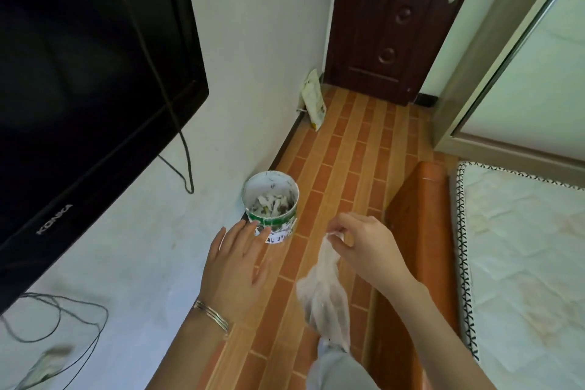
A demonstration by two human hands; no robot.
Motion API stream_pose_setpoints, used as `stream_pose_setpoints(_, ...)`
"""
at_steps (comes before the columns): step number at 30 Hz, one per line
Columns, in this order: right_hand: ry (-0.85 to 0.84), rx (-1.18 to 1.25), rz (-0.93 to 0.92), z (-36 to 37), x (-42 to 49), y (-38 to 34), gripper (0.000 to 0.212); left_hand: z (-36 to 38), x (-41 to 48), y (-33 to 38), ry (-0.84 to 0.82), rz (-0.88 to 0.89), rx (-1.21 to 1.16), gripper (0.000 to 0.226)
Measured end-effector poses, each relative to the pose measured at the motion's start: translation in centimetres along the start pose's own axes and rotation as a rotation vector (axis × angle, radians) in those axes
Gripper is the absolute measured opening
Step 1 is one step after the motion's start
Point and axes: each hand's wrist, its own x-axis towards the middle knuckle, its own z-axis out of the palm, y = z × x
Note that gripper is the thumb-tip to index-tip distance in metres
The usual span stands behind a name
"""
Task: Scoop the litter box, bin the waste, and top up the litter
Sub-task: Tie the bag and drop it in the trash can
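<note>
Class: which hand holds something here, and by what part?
The right hand pinches the clear plastic bag by its gathered top; the left hand holds nothing.

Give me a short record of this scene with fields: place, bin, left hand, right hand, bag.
place: floor strip between white wall and bed
bin: round white and green bin by the wall, open, scraps inside
left hand: left hand open, fingers spread, reaching toward the bin
right hand: right hand pinches the bag top
bag: thin white plastic bag hangs down, not yet in the bin
</note>
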Motion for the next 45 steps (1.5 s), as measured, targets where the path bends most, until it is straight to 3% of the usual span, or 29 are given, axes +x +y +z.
stream_pose_setpoints(11, -0.025, 0.025, -0.143, -2.9, 11.1, 9.3, 0.017, 0.8, 12.5, 4.5, 0.155, -0.103, -0.053, 0.048)
stream_pose_setpoints(19, -0.079, 0.065, -0.119, -1.9, 18.2, 13.8, 0.015, 2.4, 16.6, 1.6, 0.174, -0.184, -0.043, 0.048)
stream_pose_setpoints(32, -0.322, 0.081, -0.108, 4.0, 31.9, 14.5, 0.014, 5.4, 28.4, -5.8, 0.211, -0.264, -0.107, 0.048)
stream_pose_setpoints(39, -0.307, 0.112, -0.231, 7.2, 38.9, 14.4, 0.017, 5.2, 33.4, -9.4, 0.207, -0.233, -0.053, 0.048)
stream_pose_setpoints(45, -0.302, 0.115, -0.309, 9.1, 45.0, 14.5, 0.015, 5.5, 35.6, -10.2, 0.158, -0.33, -0.055, 0.044)
